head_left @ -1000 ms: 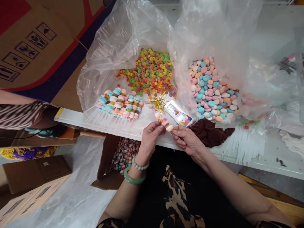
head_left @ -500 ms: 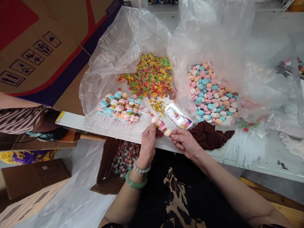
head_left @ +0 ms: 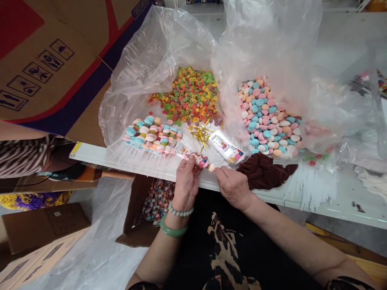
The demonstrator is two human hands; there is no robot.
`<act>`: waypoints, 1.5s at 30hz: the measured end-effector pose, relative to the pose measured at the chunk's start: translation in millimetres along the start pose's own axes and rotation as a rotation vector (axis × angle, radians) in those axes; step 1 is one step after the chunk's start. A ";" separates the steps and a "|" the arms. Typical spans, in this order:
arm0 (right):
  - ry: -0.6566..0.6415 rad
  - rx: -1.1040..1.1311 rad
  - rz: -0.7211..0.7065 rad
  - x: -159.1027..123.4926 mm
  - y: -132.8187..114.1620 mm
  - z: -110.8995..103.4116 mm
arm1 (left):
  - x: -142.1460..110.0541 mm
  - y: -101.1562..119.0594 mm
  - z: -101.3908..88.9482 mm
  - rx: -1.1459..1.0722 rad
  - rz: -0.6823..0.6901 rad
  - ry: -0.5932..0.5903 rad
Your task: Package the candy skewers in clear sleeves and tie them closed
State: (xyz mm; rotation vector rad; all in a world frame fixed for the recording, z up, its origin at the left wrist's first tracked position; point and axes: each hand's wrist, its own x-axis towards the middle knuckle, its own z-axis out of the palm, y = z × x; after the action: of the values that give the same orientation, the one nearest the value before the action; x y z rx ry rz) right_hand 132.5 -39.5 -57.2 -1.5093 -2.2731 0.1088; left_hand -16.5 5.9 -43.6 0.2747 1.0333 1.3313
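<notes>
Above the table's front edge, both my hands hold a candy skewer (head_left: pixel 204 162) of pastel and pink pieces, tilted down to the right. My left hand (head_left: pixel 186 179) is closed around its upper left part, and its fingers hide some of the candy. A clear wrapper with printing shows around that end. My right hand (head_left: pixel 234 185) is closed at the lower right end, where its fingers cover the stick. Finished-looking candy skewers (head_left: pixel 152 135) lie in a pile to the left. Gold twist ties (head_left: pixel 201 134) and a stack of printed bags (head_left: pixel 226 147) lie just beyond my hands.
Ring gummies (head_left: pixel 193 96) and pastel candies (head_left: pixel 266 117) lie on plastic sheeting. A brown cloth (head_left: pixel 266 171) and white sticks (head_left: pixel 311 185) are at the right. An open carton (head_left: pixel 130 225) of wrapped skewers stands below; a big carton (head_left: pixel 60 80) is at the left.
My left hand has shifted further over the skewer and covers more of it. My right hand has turned over and its fingers have curled in at the skewer's lower end.
</notes>
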 end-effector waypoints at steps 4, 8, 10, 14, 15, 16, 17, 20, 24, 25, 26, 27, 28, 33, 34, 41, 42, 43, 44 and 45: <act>-0.004 0.134 0.044 1.3 -4.3 1.6 | -3.1 -7.0 1.4 0.035 0.002 -0.015; -0.030 0.711 0.334 10.9 -5.7 0.5 | -3.5 -11.2 0.3 0.002 -0.075 -0.099; -0.103 1.076 0.539 16.7 -3.5 -1.9 | -1.5 -7.7 -2.0 -0.005 -0.160 -0.114; -0.269 1.505 0.832 22.7 1.9 -8.1 | 6.5 10.1 -8.0 0.025 -0.199 -0.140; -0.299 1.541 0.860 23.0 2.6 -9.2 | 8.6 14.8 -9.1 0.018 -0.176 -0.147; -0.319 1.562 0.878 23.1 3.0 -9.9 | 10.5 18.8 -9.9 0.004 -0.154 -0.154; -0.332 1.574 0.895 23.0 3.5 -10.0 | 11.8 21.9 -10.4 -0.010 -0.139 -0.163; -0.397 1.654 0.942 23.2 6.9 -8.2 | 12.3 24.2 -9.9 -0.025 -0.124 -0.214; -0.658 1.975 0.992 23.9 14.8 -3.5 | 6.6 15.8 -5.1 -0.022 -0.108 -0.249; -0.712 2.053 1.009 24.1 15.5 -2.3 | 4.8 12.8 -3.2 -0.029 -0.101 -0.245; -0.759 2.114 1.028 24.3 15.2 -1.2 | 3.1 9.7 -1.0 -0.040 -0.093 -0.235; -0.788 2.158 1.048 24.4 13.8 -0.4 | 1.6 6.6 1.1 -0.053 -0.091 -0.221; -0.804 2.185 1.065 24.6 11.6 0.2 | 0.1 3.7 3.1 -0.063 -0.096 -0.208; -0.647 2.106 1.080 26.2 -1.2 0.4 | -2.3 -5.4 6.7 -0.080 -0.166 -0.195; -0.574 2.034 1.071 26.4 -2.6 0.5 | -1.5 -5.5 6.0 -0.082 -0.174 -0.202; -0.078 1.376 0.826 24.7 -3.8 5.0 | 6.7 0.5 -3.9 -0.020 -0.119 -0.234; -0.056 1.309 0.783 24.4 -3.9 5.4 | 6.6 0.2 -4.5 -0.001 -0.113 -0.229; -0.036 1.244 0.743 24.0 -4.2 5.7 | 6.1 -0.7 -4.6 0.012 -0.111 -0.221; -0.009 1.182 0.708 23.7 -4.9 5.8 | 5.3 -2.3 -4.1 0.018 -0.114 -0.213; 0.023 1.125 0.676 23.3 -5.7 5.9 | 4.2 -4.4 -3.2 0.018 -0.116 -0.209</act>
State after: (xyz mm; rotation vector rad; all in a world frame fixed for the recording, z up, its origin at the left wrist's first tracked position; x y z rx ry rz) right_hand 117.6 -20.0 -54.2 -1.4359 -1.1243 1.2794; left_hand -16.4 7.2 -50.4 0.3542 0.8721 1.1632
